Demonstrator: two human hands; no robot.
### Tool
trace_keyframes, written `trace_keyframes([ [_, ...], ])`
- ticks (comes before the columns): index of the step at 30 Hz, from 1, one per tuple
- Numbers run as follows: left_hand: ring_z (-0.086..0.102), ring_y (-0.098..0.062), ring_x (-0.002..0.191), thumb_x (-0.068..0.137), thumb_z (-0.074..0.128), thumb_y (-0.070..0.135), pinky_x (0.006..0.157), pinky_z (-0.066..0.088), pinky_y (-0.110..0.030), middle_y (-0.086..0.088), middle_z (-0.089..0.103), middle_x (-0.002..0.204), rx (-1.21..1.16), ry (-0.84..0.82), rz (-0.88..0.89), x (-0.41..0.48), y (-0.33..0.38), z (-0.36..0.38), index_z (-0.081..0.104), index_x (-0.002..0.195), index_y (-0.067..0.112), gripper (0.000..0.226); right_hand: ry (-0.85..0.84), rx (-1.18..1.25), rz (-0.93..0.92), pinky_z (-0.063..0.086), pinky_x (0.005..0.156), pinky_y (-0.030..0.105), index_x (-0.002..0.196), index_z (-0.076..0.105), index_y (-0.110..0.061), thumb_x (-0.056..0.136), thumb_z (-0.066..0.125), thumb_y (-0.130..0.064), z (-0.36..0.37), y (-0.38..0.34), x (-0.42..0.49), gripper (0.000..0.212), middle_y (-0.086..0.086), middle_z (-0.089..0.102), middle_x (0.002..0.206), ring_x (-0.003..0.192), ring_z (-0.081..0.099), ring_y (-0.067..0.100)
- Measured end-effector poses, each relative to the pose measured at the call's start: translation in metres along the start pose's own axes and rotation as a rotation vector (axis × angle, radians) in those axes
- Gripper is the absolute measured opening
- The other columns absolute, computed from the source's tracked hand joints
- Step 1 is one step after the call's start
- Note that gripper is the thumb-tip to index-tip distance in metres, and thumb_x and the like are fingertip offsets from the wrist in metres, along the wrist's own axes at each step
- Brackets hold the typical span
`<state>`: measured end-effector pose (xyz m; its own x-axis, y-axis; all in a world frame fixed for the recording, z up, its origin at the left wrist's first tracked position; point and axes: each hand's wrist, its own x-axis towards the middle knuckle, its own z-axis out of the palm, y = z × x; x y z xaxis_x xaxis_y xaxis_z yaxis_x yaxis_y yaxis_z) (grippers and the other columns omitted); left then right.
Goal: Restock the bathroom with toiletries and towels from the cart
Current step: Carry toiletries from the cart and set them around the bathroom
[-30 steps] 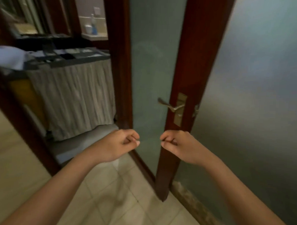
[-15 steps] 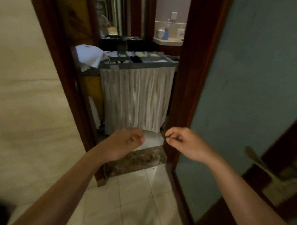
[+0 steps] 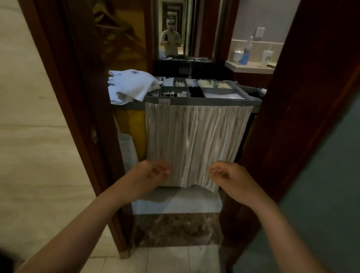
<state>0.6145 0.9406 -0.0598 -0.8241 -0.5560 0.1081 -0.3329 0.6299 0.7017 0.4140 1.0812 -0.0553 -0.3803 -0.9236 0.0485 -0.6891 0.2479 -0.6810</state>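
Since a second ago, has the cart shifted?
No. The cart still stands just behind the marble threshold, filling the door frame; only the camera swung toward it.

The cart [image 3: 195, 137] carries toiletries [image 3: 209, 83] in its divided top tray [image 3: 202, 100] and white towels [image 3: 132, 84] heaped at its left end.
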Motion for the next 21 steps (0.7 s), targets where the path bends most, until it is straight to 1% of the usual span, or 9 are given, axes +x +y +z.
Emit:
trace_keyframes([
  [3,0.056,0.0,0.09,0.095,0.048,0.019,0.073,0.041,-0.005,-0.001,0.064,0.104,0.003,0.003,-0.025,0.038,-0.013,-0.004,0.06,0.109,0.013,0.02,-0.011,0.039,0.005,0.05,0.085,0.031,0.098,0.066,-0.022,0.092,0.053,-0.024,-0.005,0.016,0.039,0.014,-0.009,0.066,0.096,0.094,0.06,0.007],
  [6,0.056,-0.001,0.093,0.095,0.048,0.022,0.072,0.043,-0.005,0.003,0.063,0.104,-0.011,0.015,-0.048,0.083,-0.03,-0.01,0.059,0.112,0.016,0.021,-0.023,0.05,0.019,0.051,0.086,0.032,0.098,0.067,-0.02,0.093,0.053,-0.023,-0.01,0.032,0.082,0.015,-0.008,0.066,0.096,0.093,0.061,0.008],
  [9,0.056,0.003,0.086,0.094,0.049,0.022,0.067,0.042,-0.003,0.011,0.06,0.095,0.004,0.017,-0.022,0.133,-0.05,-0.02,0.058,0.112,0.018,0.02,0.006,0.033,0.032,0.05,0.088,0.031,0.1,0.066,-0.02,0.093,0.053,-0.021,-0.018,0.046,0.132,0.015,-0.007,0.066,0.098,0.095,0.06,0.008],
  [13,0.058,-0.003,0.091,0.094,0.05,0.021,0.07,0.042,-0.004,0.009,0.061,0.097,0.092,-0.013,0.018,0.206,-0.075,-0.048,0.058,0.11,0.018,0.018,0.004,-0.026,0.031,0.049,0.087,0.029,0.105,0.065,-0.021,0.093,0.054,-0.023,-0.029,0.052,0.207,0.017,-0.008,0.064,0.1,0.096,0.059,0.008],
  [17,0.055,0.002,0.09,0.094,0.048,0.028,0.074,0.043,-0.009,0.016,0.055,0.095,0.061,-0.036,0.01,0.276,-0.094,-0.072,0.056,0.113,0.022,0.022,0.037,-0.092,0.04,0.047,0.089,0.028,0.111,0.063,-0.023,0.093,0.053,-0.027,-0.04,0.055,0.282,0.021,-0.009,0.062,0.103,0.099,0.057,0.007],
  [18,0.054,0.004,0.091,0.094,0.048,0.031,0.074,0.044,-0.011,0.019,0.054,0.094,0.081,-0.028,0.014,0.292,-0.1,-0.077,0.056,0.115,0.025,0.023,0.051,-0.1,0.042,0.048,0.088,0.028,0.111,0.063,-0.023,0.093,0.053,-0.028,-0.042,0.056,0.298,0.021,-0.009,0.062,0.104,0.098,0.057,0.007],
  [21,0.054,0.006,0.09,0.092,0.049,0.035,0.069,0.042,-0.01,0.026,0.051,0.09,0.111,-0.016,0.029,0.332,-0.117,-0.086,0.053,0.116,0.033,0.024,0.055,-0.103,0.042,0.049,0.087,0.03,0.109,0.063,-0.024,0.093,0.052,-0.029,-0.043,0.06,0.342,0.02,-0.008,0.063,0.103,0.097,0.058,0.007],
])
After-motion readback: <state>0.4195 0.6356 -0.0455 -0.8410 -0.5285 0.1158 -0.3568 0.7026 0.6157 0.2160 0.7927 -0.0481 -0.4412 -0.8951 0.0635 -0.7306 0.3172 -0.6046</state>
